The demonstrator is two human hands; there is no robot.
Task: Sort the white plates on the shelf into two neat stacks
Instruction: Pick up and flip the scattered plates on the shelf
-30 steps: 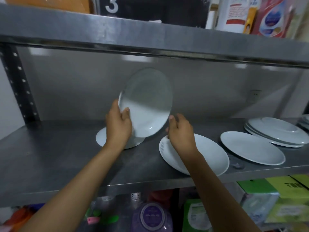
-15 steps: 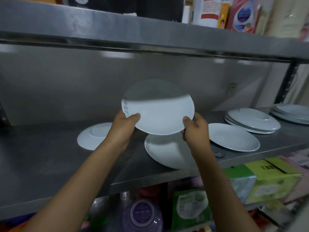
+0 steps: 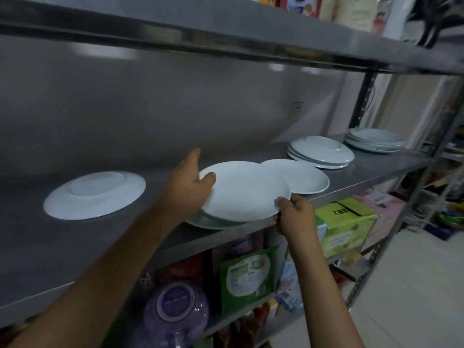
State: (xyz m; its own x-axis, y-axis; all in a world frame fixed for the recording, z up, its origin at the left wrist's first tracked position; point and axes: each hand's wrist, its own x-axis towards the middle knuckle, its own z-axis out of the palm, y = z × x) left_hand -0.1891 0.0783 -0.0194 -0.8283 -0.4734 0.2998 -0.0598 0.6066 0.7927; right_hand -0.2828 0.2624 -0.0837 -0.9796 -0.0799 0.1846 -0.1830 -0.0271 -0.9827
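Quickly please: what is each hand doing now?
Left hand: grips the white plate at its left rim.
Right hand: pinches its near rim.

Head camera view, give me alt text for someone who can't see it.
Two hands, left hand and right hand, hold a white plate just above another plate on a steel shelf. An upside-down plate lies left; a single plate and two stacks sit right.

Held plate (image 3: 241, 190) tipped flat — lowered over front plate (image 3: 213, 223).
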